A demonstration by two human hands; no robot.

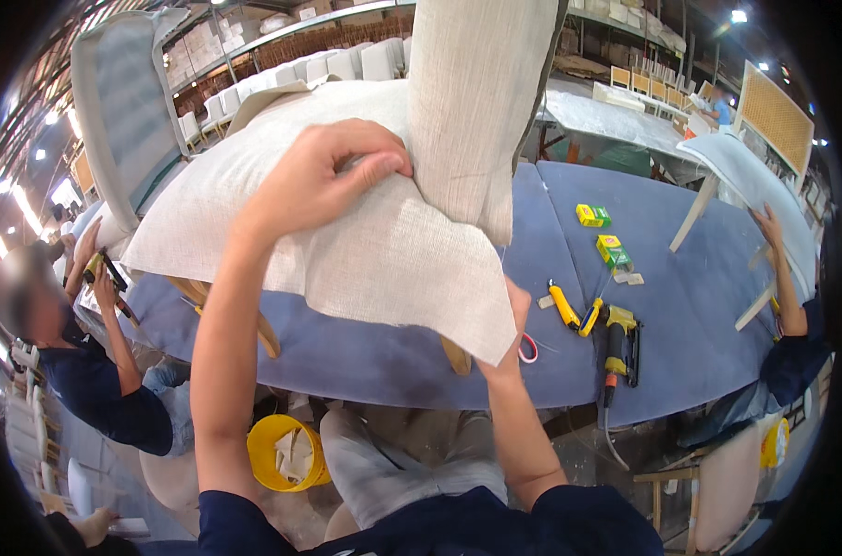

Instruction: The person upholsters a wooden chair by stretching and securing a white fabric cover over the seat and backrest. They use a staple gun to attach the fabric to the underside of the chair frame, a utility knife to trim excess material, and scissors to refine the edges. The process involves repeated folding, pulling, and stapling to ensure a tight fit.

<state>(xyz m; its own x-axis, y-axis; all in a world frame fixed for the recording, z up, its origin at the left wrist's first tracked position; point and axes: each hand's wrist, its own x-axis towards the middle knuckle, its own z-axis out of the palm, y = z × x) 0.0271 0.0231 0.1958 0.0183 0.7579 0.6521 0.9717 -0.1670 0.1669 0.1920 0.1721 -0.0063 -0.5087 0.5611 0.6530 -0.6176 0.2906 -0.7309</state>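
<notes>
The left hand (333, 176) bends over at the wrist, its back up and its fingers curled inward, with the thumb lying along them. Its fingertips reach the crease where the seat meets the upright back; whether they pinch anything there, I cannot tell. The left forearm rises steeply from the lower edge, in front of the cloth. The right hand (515, 320) is lower, at the hanging corner of the cloth, partly hidden behind it, so its grip cannot be told; the right forearm slants up and to the left.

The beige cloth (393, 264) lies over the seat of the chair (467, 102), its loose front edge drooping toward the person. The chair stands on the blue-grey table (690, 278). Near the right hand are a red-handled tool (528, 348), a yellow cutter (563, 306) and, farther right, a staple gun (617, 343). Two small boxes (614, 252) lie beyond. A yellow bucket (257, 454) stands below, and co-workers are at both sides.
</notes>
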